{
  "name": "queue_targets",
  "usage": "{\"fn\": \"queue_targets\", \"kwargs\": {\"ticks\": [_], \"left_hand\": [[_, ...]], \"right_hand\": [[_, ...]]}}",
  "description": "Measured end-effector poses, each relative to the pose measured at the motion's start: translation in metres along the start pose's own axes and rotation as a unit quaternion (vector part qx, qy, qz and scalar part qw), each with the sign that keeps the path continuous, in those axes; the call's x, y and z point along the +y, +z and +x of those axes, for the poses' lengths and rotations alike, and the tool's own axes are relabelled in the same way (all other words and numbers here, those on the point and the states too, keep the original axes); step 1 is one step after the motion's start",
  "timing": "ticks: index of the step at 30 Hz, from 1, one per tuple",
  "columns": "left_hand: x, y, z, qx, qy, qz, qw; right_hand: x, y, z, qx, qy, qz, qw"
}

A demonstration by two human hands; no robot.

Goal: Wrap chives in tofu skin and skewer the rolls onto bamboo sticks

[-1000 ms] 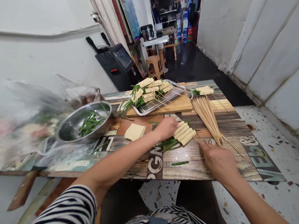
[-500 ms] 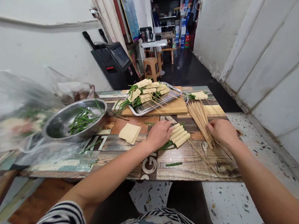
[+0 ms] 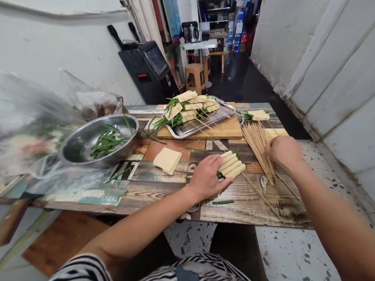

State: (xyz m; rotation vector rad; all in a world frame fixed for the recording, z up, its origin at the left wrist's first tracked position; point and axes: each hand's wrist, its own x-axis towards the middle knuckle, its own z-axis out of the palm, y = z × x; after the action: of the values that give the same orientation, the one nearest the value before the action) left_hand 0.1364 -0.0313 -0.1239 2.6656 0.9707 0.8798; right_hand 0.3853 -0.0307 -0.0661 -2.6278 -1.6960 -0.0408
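Note:
My left hand (image 3: 207, 177) rests with spread fingers against the left side of a row of pale rolls (image 3: 232, 164) with green stalks inside; one skewer (image 3: 262, 196) sticks out of them to the lower right. My right hand (image 3: 285, 153) is closed at the right side of a pile of wooden skewers (image 3: 258, 147), its fingertips pinched on a skewer. Square pale sheets (image 3: 167, 160) lie stacked left of my left hand. A cut green piece (image 3: 222, 202) lies near the front edge.
Filled skewers (image 3: 191, 107) are heaped on a metal tray (image 3: 183, 133) upon a wooden board (image 3: 233, 131). Another filled skewer (image 3: 259, 115) lies at the back right. A steel bowl (image 3: 72, 156) holds green stalks (image 3: 108, 142). Plastic bags (image 3: 21, 124) crowd the left; a knife handle (image 3: 9, 223) overhangs the front edge.
My left hand has opened, its thumb now spread along the near side of the rolls. My right hand has stayed at the skewer pile, more tightly closed. The view has shifted slightly.

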Motion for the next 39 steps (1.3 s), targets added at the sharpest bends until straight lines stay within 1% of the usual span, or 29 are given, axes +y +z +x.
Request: {"fn": "queue_targets", "kwargs": {"ticks": [3, 4, 6, 7, 9, 10, 12, 14, 16, 18, 20, 23, 27, 32, 35, 37, 39], "left_hand": [[-0.001, 0.004, -0.002, 0.006, 0.000, 0.007, 1.000], [-0.002, 0.005, -0.002, 0.008, 0.003, 0.008, 1.000], [-0.002, 0.006, -0.003, 0.007, 0.006, 0.009, 1.000], [-0.002, 0.006, -0.002, 0.007, 0.004, 0.008, 1.000], [-0.002, 0.005, -0.002, 0.004, -0.004, 0.005, 1.000], [-0.001, 0.004, -0.002, 0.003, -0.007, 0.003, 1.000], [0.000, 0.003, -0.002, 0.003, -0.011, 0.001, 1.000], [-0.001, 0.004, -0.003, 0.003, -0.017, -0.001, 1.000], [-0.001, 0.005, -0.003, 0.002, -0.020, -0.003, 1.000], [-0.002, 0.006, -0.004, 0.005, -0.019, -0.004, 1.000], [-0.003, 0.007, -0.004, 0.011, -0.014, -0.006, 1.000], [-0.003, 0.007, -0.003, 0.020, -0.007, -0.012, 1.000], [-0.003, 0.006, -0.003, 0.019, -0.012, -0.013, 1.000], [-0.004, 0.007, -0.006, 0.020, -0.022, -0.033, 0.999], [-0.009, 0.003, 0.000, 0.022, -0.041, -0.057, 0.997], [-0.014, -0.002, 0.013, -0.008, -0.068, -0.055, 0.996], [-0.018, -0.009, 0.031, -0.072, -0.095, -0.030, 0.992]], "right_hand": [[-0.001, -0.005, -0.001, 0.010, 0.019, 0.011, 1.000], [-0.001, -0.007, -0.003, 0.016, 0.014, 0.014, 1.000], [0.001, -0.011, -0.014, 0.043, 0.000, 0.034, 0.999], [0.002, -0.012, -0.023, 0.067, -0.012, 0.055, 0.996], [0.005, -0.012, -0.050, 0.129, -0.050, 0.115, 0.984], [0.006, -0.009, -0.068, 0.159, -0.077, 0.145, 0.973], [0.008, -0.001, -0.110, 0.199, -0.129, 0.177, 0.955], [0.010, 0.011, -0.152, 0.216, -0.177, 0.168, 0.945], [0.012, 0.025, -0.189, 0.233, -0.190, 0.130, 0.945], [0.015, 0.036, -0.215, 0.241, -0.192, 0.095, 0.947], [0.017, 0.045, -0.228, 0.236, -0.192, 0.071, 0.950], [0.020, 0.052, -0.231, 0.223, -0.187, 0.043, 0.956], [0.023, 0.053, -0.230, 0.225, -0.188, 0.017, 0.956], [0.018, 0.044, -0.229, 0.232, -0.177, 0.033, 0.956], [0.009, 0.036, -0.211, 0.244, -0.165, 0.031, 0.955], [0.002, 0.032, -0.192, 0.228, -0.165, 0.014, 0.959], [-0.004, 0.030, -0.173, 0.196, -0.159, -0.008, 0.968]]}}
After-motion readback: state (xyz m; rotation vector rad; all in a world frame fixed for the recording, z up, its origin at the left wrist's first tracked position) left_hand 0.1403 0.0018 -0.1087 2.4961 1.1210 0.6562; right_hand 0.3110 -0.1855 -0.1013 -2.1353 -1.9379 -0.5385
